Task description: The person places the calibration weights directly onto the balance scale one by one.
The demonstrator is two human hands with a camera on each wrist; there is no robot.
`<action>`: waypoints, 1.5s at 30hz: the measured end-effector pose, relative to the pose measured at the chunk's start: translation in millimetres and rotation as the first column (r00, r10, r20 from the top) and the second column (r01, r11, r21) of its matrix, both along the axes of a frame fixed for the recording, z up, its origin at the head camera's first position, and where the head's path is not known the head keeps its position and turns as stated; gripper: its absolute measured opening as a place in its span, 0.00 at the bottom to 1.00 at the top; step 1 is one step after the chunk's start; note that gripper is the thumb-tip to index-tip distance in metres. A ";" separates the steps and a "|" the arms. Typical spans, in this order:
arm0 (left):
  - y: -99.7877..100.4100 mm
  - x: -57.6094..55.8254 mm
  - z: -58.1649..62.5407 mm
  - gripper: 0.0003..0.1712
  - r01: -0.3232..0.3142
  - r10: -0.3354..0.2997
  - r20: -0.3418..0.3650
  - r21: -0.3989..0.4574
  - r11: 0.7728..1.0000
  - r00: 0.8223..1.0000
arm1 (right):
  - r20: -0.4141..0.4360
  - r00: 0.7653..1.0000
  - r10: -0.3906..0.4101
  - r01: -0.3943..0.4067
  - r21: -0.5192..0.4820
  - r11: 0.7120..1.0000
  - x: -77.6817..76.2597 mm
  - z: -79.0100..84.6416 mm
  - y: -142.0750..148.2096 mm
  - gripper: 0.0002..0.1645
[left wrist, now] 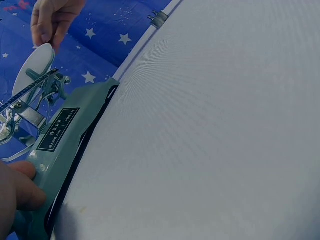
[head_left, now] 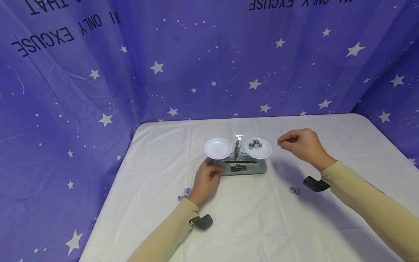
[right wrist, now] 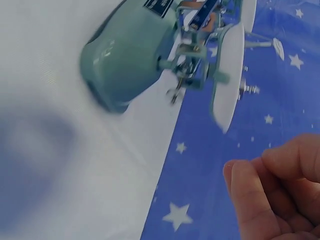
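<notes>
Three nut-like metal pieces (head_left: 256, 144), likely hard and slick, best pinched by their sides, sit in the balance's (head_left: 238, 168) right pan (head_left: 267, 149); the part-curled left hand (head_left: 207, 181) grips its base (head_left: 260, 168), the right hand's (head_left: 304, 144) fingertips meet, contents unclear.

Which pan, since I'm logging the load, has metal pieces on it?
The right pan, nearer the right hand: metal pieces sit on it, whereas the left pan looks bare.
</notes>
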State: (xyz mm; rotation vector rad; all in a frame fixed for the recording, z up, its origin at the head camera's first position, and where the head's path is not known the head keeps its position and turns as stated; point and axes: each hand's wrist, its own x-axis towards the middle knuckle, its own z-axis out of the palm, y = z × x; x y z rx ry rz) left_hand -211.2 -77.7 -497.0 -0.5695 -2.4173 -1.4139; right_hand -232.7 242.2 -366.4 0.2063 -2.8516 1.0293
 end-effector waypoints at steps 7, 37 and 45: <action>-1.3 0.6 1.5 0.13 -0.002 0.002 0.007 -0.002 1.000 1.000 | 0.018 0.998 -0.058 0.058 -0.001 0.998 22.2 -9.5 36.6 0.11; -0.9 0.3 2.1 0.11 0.008 -0.008 0.044 0.001 1.000 0.999 | 0.133 0.984 -0.122 0.142 -0.147 0.979 87.8 -63.8 95.2 0.20; -0.2 0.7 1.1 0.11 0.005 -0.005 0.047 -0.005 1.000 0.999 | 0.157 0.985 -0.069 0.087 -0.110 0.990 91.0 -83.0 86.2 0.17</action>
